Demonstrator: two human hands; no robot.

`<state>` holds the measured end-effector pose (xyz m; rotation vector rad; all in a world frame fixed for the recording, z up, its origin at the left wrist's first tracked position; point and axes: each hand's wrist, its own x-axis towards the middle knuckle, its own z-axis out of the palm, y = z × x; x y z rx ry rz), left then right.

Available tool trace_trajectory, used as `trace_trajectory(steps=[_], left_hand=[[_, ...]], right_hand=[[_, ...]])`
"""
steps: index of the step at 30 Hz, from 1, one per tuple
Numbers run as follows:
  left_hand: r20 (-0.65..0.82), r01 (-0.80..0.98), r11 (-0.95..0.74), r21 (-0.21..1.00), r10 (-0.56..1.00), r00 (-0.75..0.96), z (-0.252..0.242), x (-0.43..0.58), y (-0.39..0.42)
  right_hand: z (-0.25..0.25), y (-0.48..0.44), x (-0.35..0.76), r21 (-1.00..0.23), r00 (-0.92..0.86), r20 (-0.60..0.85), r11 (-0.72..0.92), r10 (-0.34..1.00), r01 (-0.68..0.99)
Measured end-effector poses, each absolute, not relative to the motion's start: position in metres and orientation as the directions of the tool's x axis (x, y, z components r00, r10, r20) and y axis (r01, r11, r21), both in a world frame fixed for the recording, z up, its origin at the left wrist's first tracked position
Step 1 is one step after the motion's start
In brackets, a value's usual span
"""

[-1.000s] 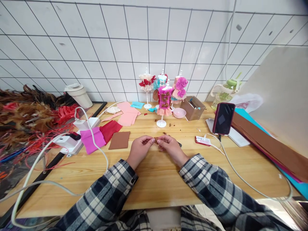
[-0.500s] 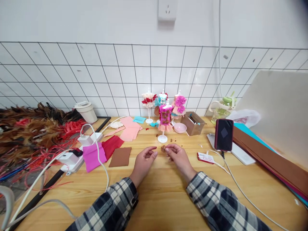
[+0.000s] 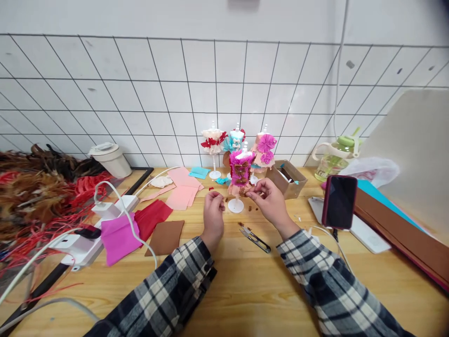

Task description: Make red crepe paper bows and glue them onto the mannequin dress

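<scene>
A small white dress form wears a magenta dress with brown bows down its front and a peach ruffled hem. It stands upright on a round white base. My right hand is at the hem's right side, thumb and fingers pinched on a small brown piece that my fingertips partly hide. To the left of the base, my left hand is curled with its fingers together; whatever it holds, if anything, is hidden. Thread snips lie on the table between my forearms, with brown scraps near the base.
Behind stand several dressed forms and a cardboard box. Peach paper, red, magenta and brown sheets and a power strip lie left. A phone, a bottle and long brown sheets are right.
My right hand has moved forward to the dress hem with the brown piece. My left hand has curled and moved up beside the base. Thread snips now show on the table. The camera view has shifted.
</scene>
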<state>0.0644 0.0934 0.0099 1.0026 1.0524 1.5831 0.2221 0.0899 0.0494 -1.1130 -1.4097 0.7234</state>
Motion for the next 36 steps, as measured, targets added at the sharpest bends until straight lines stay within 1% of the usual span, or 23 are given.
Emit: trace_trajectory(steps=[1,2,3,4,6,10,13,18,25,28,32,36], left_hand=[[0.005,-0.384,-0.040,0.923,0.996,-0.091,0.012,0.066,0.091],[-0.096,-0.467,0.099,0.879,0.995,0.031,0.014,0.069,0.088],[-0.166,-0.523,0.202,0.828,0.979,0.116,0.016,0.072,0.086],[-0.205,-0.559,0.262,0.787,0.965,0.163,0.018,0.075,0.085],[-0.218,-0.606,0.300,0.737,0.954,0.207,0.021,0.082,0.084],[-0.210,-0.634,0.343,0.693,0.938,0.277,0.023,0.092,0.088],[-0.212,-0.643,0.312,0.700,0.950,0.230,0.019,0.094,0.092],[-0.128,-0.650,0.190,0.736,0.982,0.142,0.011,0.093,0.097],[-0.078,-0.664,0.132,0.736,0.991,0.110,0.008,0.091,0.099],[-0.069,-0.670,0.132,0.731,0.990,0.120,0.008,0.091,0.099],[-0.030,-0.633,0.104,0.767,0.992,0.126,0.007,0.091,0.098],[-0.053,-0.619,0.113,0.777,0.992,0.115,0.008,0.091,0.097]], right_hand=[[0.048,0.093,0.224,-0.909,0.076,0.378,0.355,0.923,0.218],[0.047,0.095,0.225,-0.908,0.059,0.376,0.355,0.925,0.222],[0.047,0.097,0.226,-0.904,0.042,0.379,0.360,0.925,0.230],[0.047,0.099,0.227,-0.899,0.026,0.383,0.366,0.923,0.240],[0.049,0.103,0.228,-0.894,0.003,0.383,0.370,0.924,0.252],[0.052,0.107,0.229,-0.908,-0.002,0.359,0.349,0.933,0.233],[0.051,0.110,0.230,-0.887,-0.028,0.365,0.357,0.931,0.292],[0.049,0.112,0.229,-0.861,-0.050,0.386,0.379,0.921,0.338],[0.050,0.112,0.229,-0.787,-0.027,0.397,0.356,0.917,0.505],[0.052,0.111,0.229,-0.759,-0.032,0.407,0.358,0.913,0.544],[0.054,0.108,0.228,-0.724,-0.013,0.436,0.359,0.900,0.589],[0.054,0.106,0.224,-0.715,0.005,0.448,0.356,0.894,0.601]])
